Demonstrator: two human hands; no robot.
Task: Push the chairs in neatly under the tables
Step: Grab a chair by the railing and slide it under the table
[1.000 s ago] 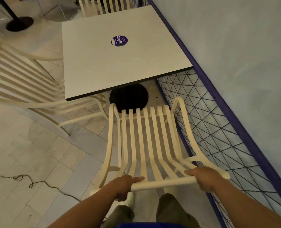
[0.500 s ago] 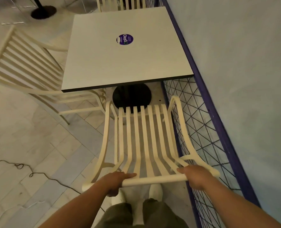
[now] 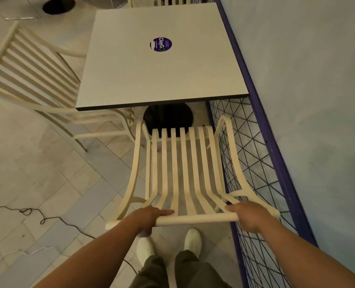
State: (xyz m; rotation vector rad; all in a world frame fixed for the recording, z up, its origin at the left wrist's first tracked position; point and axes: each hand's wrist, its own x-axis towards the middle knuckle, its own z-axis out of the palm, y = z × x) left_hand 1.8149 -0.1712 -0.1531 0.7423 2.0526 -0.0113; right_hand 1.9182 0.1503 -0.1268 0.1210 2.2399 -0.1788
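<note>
While both hands clamp the chair's top rail (image 3: 195,218), left hand (image 3: 149,217) and right hand (image 3: 248,216) each a closed grip, seat slats (image 3: 184,163) ahead of the grip, desk (image 3: 162,65) beyond.

Over the last second the slatted chair (image 3: 182,173) turned from a rightward slant to nearly square with the surface (image 3: 162,80). Its front edge closed on the black pedestal base (image 3: 168,117) and now overlapped the base's near rim, short of the near edge. The view shifted forward and left; both white shoes (image 3: 191,239) came into sight behind the top rail, where earlier only trouser legs showed.
</note>
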